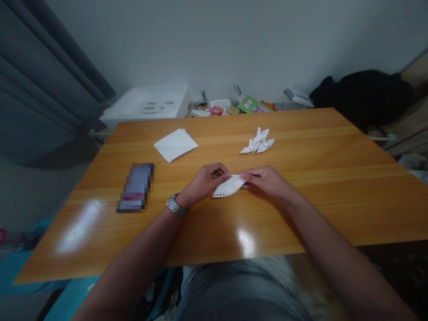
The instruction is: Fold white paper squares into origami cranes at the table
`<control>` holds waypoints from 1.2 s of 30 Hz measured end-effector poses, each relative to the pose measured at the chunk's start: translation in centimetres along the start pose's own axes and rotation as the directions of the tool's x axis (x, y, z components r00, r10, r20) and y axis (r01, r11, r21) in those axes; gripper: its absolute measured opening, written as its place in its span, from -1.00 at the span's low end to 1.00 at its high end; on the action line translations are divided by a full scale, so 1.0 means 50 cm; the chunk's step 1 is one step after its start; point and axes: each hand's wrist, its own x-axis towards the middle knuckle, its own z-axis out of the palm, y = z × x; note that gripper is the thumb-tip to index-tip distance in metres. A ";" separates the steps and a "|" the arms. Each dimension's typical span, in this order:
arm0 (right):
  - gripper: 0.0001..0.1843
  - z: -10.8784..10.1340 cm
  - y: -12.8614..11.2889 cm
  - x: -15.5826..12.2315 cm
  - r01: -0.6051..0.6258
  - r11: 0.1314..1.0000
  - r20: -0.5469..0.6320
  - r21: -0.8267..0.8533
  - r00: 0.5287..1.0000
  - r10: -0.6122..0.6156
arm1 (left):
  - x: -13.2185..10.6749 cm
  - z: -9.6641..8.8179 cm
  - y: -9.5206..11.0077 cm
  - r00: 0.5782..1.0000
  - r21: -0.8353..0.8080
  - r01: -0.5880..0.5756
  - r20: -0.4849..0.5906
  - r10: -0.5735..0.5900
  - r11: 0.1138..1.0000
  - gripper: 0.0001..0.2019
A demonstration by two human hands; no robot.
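Note:
Between my two hands is a folded sheet of white paper [229,187] with a row of dark dots or holes along its near edge. My left hand [209,180], with a metal-banded watch [177,205] at the wrist, pinches its upper left side. On the right, the thumb and fingers of my right hand [264,178] close on the paper's right corner. Farther back lie several folded white paper birds [258,141], grouped together. A stack of white paper sheets [175,145] rests at the back left of the wooden table [317,178].
A phone [136,187] with a blurred-out screen lies left of my arm. Behind the table stand a white tray-like box [150,101] and a green booklet [252,105] among small items. Dark cloth [364,98] is heaped at the right, and a grey curtain [40,80] hangs at the left.

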 end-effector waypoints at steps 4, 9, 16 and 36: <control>-0.51 0.001 -0.002 0.000 0.004 1.000 -0.004 0.005 1.000 -0.004 | 0.002 -0.004 -0.002 1.000 0.026 0.002 0.003 -0.002 1.000 -0.74; -0.54 0.002 0.003 0.000 0.044 0.996 0.011 -0.075 0.999 -0.043 | 0.000 -0.004 0.000 1.000 0.037 0.022 0.014 -0.023 0.999 -0.76; -0.65 0.012 0.015 0.003 0.077 0.980 0.027 -0.184 0.997 -0.074 | -0.004 0.009 -0.002 0.997 0.057 0.006 0.070 -0.010 0.998 -0.80; -0.71 0.004 0.004 -0.003 0.152 0.893 0.077 -0.424 0.988 -0.132 | -0.005 -0.001 -0.004 0.992 0.040 0.029 0.120 -0.034 0.999 -0.74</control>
